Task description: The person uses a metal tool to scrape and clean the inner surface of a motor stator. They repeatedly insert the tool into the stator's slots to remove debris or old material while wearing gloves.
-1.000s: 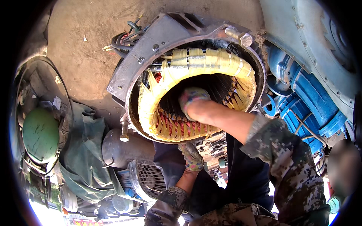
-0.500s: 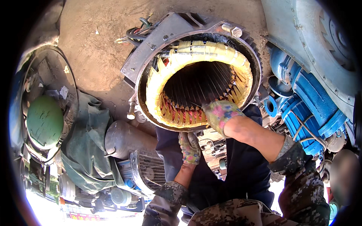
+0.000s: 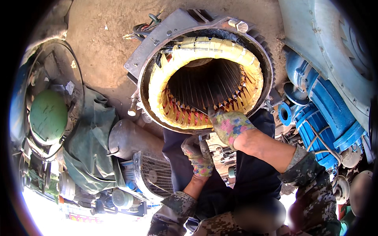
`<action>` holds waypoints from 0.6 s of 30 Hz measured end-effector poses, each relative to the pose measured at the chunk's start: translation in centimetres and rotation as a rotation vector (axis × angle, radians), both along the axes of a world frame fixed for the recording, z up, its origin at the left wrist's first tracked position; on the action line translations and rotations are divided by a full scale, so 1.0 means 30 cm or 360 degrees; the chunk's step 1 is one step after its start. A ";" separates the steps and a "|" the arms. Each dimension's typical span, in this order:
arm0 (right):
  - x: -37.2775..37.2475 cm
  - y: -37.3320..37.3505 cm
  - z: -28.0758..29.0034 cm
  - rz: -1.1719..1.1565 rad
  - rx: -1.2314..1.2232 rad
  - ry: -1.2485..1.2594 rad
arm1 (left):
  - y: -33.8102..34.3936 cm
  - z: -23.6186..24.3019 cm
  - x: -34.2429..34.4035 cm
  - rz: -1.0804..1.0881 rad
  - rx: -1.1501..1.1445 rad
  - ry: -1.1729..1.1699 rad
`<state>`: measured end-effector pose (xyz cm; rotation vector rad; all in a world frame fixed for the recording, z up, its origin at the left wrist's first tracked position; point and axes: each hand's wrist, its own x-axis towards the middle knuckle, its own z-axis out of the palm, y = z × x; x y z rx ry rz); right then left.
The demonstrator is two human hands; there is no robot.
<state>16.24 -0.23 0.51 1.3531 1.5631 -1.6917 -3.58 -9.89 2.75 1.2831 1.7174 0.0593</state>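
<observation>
At twelve o'clock of the view, mouth toward the wearer, sits a big grey motor shell [image 3: 136, 65] lined with a yellow-wrapped ring of coils [image 3: 204, 47]. Around it, reckoned from its middle, loose cables [image 3: 141, 32] lie at ten o'clock, one bolt [image 3: 241, 26] sticks out at one o'clock and another bolt [image 3: 132, 110] at eight. A large pale casing [image 3: 301, 35] crowds in at two, a blue pump [image 3: 334, 104] at three, a wire grille [image 3: 156, 175] at seven. Toward eight come a grey cylinder [image 3: 136, 137], a green tarp [image 3: 88, 157] and a rounded green lump [image 3: 49, 118]. The gloved right hand [image 3: 229, 126] reaches in from five o'clock, knuckles up, hiding part of the coils' lower edge; its fingers bend over that edge, but whether they grip anything cannot be told. The gloved left hand [image 3: 199, 156] is raised at six, just under the rim, thumb upward and fingers curled, their grasp unclear. Dark-trousered legs [image 3: 254, 173] straddle the space below. Bare brown ground [image 3: 102, 63] spreads from nine to twelve, and bright glare washes out the view's seven o'clock edge.
</observation>
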 end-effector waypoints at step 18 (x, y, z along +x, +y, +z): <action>0.010 -0.019 0.043 -0.0072 0.0254 -0.0030 | -0.010 0.042 0.040 0.0159 -0.0077 -0.0093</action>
